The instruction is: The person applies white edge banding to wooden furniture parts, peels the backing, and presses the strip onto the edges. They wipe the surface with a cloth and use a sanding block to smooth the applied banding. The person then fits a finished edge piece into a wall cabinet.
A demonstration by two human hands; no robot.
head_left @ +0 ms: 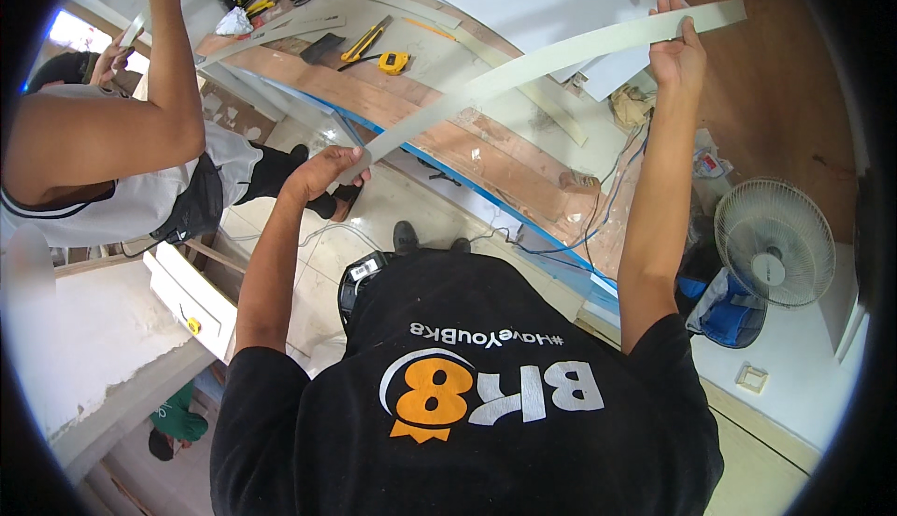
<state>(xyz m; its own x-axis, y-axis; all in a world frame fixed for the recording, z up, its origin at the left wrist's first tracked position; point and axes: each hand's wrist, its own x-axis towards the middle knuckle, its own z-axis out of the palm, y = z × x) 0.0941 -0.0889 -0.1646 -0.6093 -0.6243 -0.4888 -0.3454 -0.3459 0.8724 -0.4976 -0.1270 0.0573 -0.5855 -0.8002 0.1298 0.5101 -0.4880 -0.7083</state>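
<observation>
A long, pale edging strip [523, 69] stretches in a gentle bow between my hands, over a wooden workbench. Its near-left end is gripped by my left hand [322, 175], with the thumb on top. Up at the far right, my right hand [676, 56] pinches it close to the other end, thumb in front and fingers behind. On the bench beyond the strip lie a yellow utility knife [366, 39], a yellow tape measure [393, 63], a black flat piece [322, 48] and an orange pencil [430, 28]. Further pale strips [533, 95] rest there too.
A co-worker in a white sleeveless top [121, 207] stands close on the left, one arm raised. The standing fan [774, 243] and a blue bag [727, 308] are at the right. Cables [570, 247] trail along the bench's near edge. A white drawer front [192, 296] juts out at left.
</observation>
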